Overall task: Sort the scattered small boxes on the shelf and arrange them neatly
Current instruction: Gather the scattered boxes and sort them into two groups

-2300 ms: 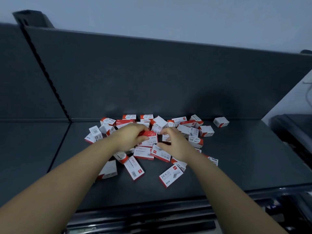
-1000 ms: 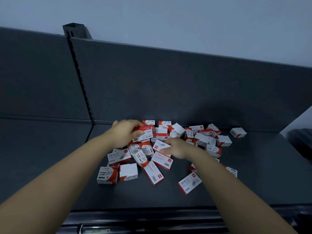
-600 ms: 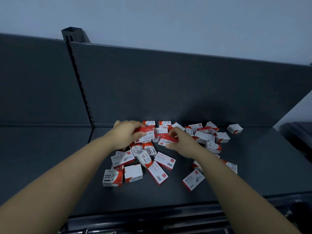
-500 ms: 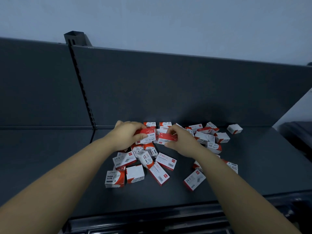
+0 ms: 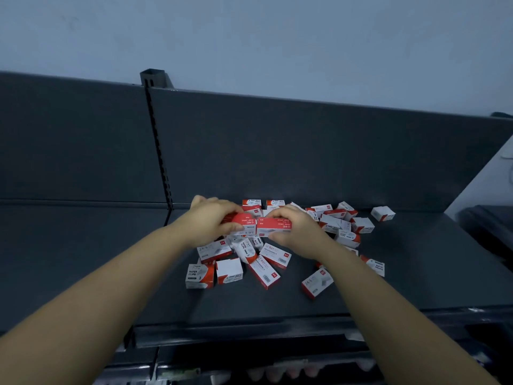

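**Shelf** [image 5: 416,279]: dark grey, flat deck across the middle of the frame. A matching back panel [image 5: 305,151] stands behind it, with a slotted upright [image 5: 157,140] at upper left and a pale wall [image 5: 249,37] above.

**Small boxes** [image 5: 341,226]: red-and-white cardboard, scattered in a loose heap at the centre of the shelf, close to the back panel. They lie at all angles and several overlap.

**Left hand** [image 5: 206,223]: centre of frame, over the left part of the heap. Its fingers [image 5: 224,208] are curled over a red-topped box [image 5: 245,224], with the thumb on the near face.

**Right hand** [image 5: 298,234]: just right of the left hand. Its fingers [image 5: 280,213] lie on top and its thumb beneath, pinching a second red-topped box [image 5: 274,225]. The two held boxes are lined up end to end, just beside each other; whether they touch cannot be told.

**Loose items, front of heap, left to right:**
- "PAPER CLIPS" box [image 5: 200,275], on the deck at lower centre.
- White-faced box [image 5: 229,270], just beside the right side of the "PAPER CLIPS" box.
- Long barcode box [image 5: 264,273], lying slantwise.
- "24/6" box [image 5: 317,282], apart from the others, right of centre.

**Outlier:** single box [image 5: 383,213] at the right end near the back panel, apart from the heap.
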